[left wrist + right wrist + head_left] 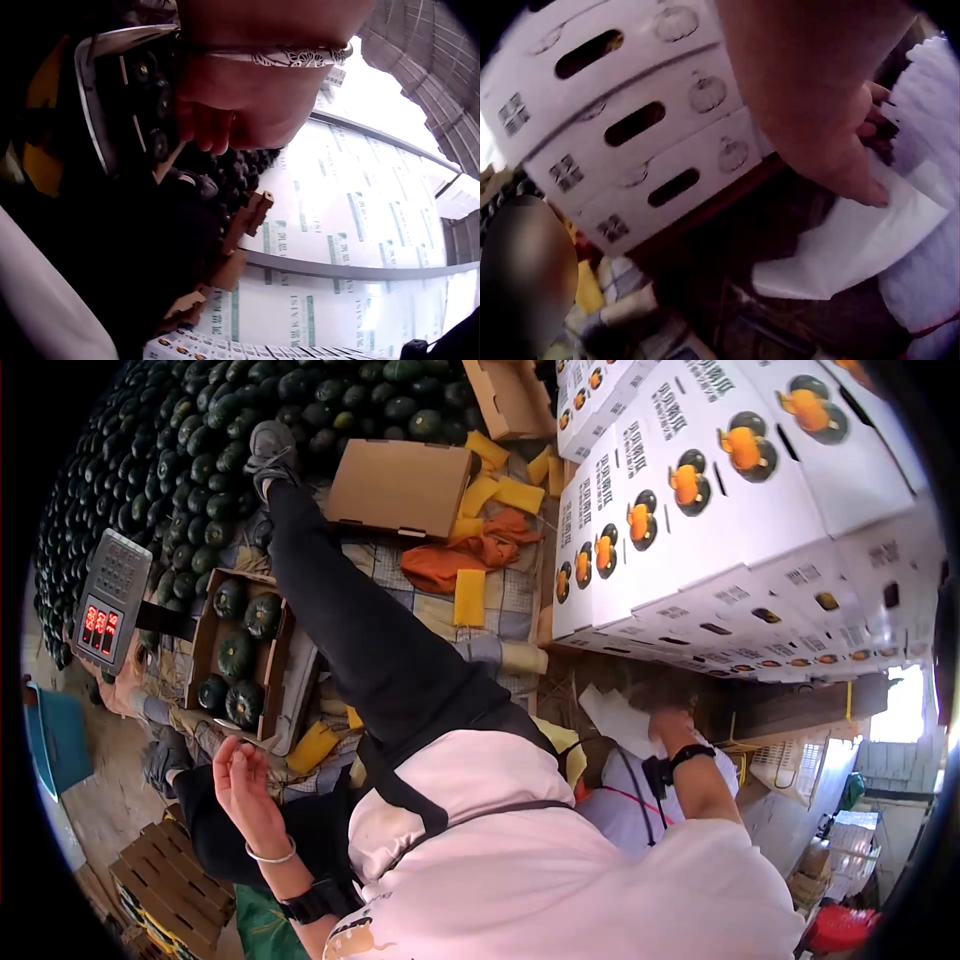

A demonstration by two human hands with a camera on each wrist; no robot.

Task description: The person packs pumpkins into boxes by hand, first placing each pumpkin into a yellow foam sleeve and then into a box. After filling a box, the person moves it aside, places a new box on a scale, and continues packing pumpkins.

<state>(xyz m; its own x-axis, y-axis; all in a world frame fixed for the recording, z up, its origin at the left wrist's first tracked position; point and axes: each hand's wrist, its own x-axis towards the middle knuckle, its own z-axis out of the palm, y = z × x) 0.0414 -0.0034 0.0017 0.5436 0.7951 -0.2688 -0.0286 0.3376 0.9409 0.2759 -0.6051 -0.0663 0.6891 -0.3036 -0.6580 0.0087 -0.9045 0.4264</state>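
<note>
My right hand [672, 728] pinches a soft white sheet [618, 720], thumb on top, low beside the stacked cartons. In the right wrist view, the thumb lies on the white sheet [855, 240], and the fingers reach toward a frilly white bundle [926, 112] tied with a red string. My left hand [248, 795] is raised near my left knee, fingers loosely bent, with nothing visible in it. Ahead of it, an open cardboard box [268, 710] of several dark green squashes [236, 655] rests on a scale, whose display [100, 625] shows red digits.
White printed cartons [680, 510] stand stacked at the right. A large heap of green squashes [180, 470] fills the far left. A closed brown box [400, 485], yellow pads [470, 597] and an orange cloth [450, 565] lie ahead. A blue tub [55, 740] stands at the left.
</note>
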